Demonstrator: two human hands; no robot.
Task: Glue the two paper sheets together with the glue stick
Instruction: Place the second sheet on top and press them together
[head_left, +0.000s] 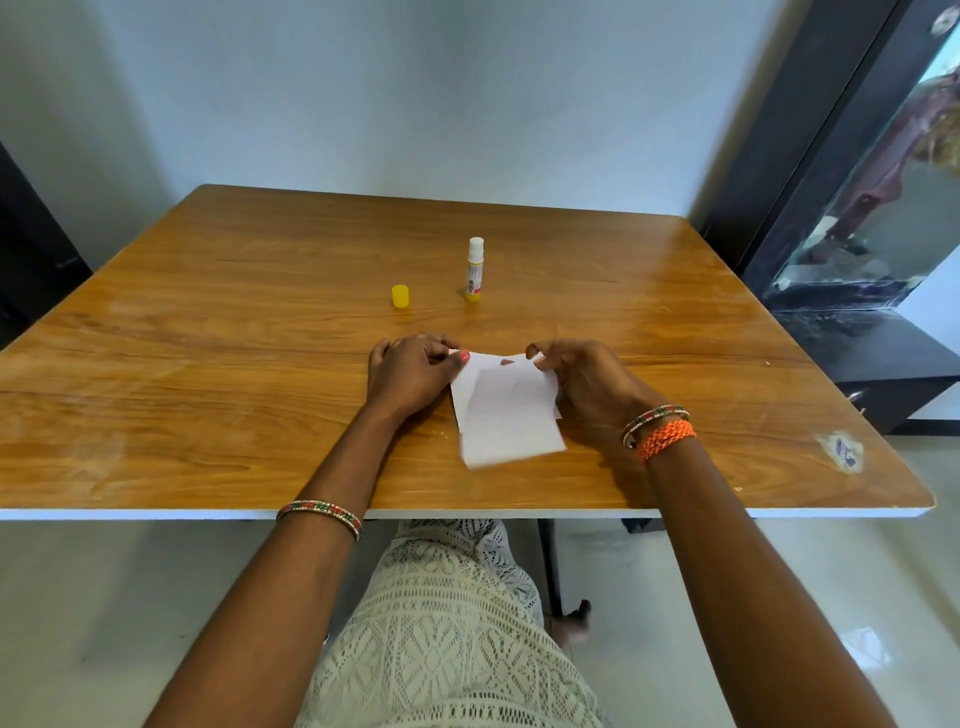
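Two small white paper sheets (506, 410) lie overlapped on the wooden table (208, 338), the upper one lifted at its far edge. My left hand (410, 374) pinches the far left corner of the upper sheet. My right hand (587, 384) pinches its far right corner. The glue stick (475, 269) stands upright and uncapped behind the sheets, white glue showing at its top. Its yellow cap (400, 296) stands on the table to the left of the stick.
The table's front edge (467, 514) runs just above my lap. A dark cabinet with a glass panel (857, 208) stands at the right. A torn sticker (841, 451) marks the table's near right corner.
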